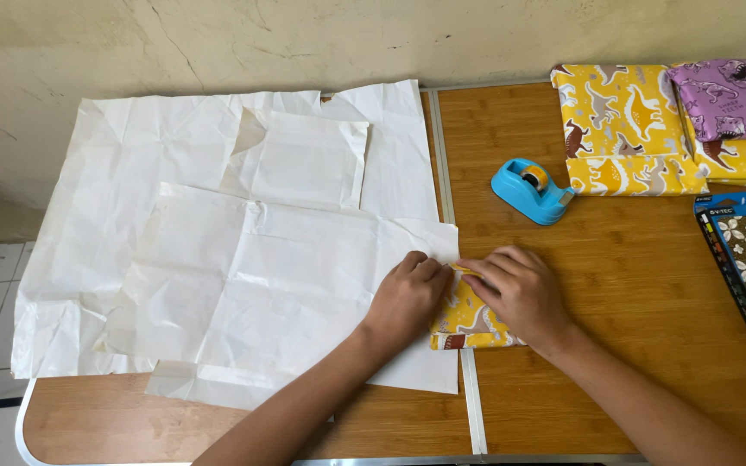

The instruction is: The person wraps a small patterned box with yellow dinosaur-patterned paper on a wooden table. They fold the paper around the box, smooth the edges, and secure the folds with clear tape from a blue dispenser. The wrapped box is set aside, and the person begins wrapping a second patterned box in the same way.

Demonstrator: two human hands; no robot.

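Two hands press on a small yellow wrapped book [464,321] in front of the blue tape dispenser [532,191]: left hand [407,293] flat, fingers together, right hand [520,289] pinching its paper edge to keep the fold.

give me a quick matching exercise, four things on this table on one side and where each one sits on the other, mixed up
Things:
1. tape dispenser
2. white paper sheets
3. purple dinosaur-print package
4. small yellow wrapped item

Places:
A. under both hands, at the seam of the table
B. spread over the left half of the table
C. far right corner, lying on a yellow wrapped package
D. mid-table, just left of the yellow wrapped packages

Pairs: 1-D, 2-B, 3-C, 4-A
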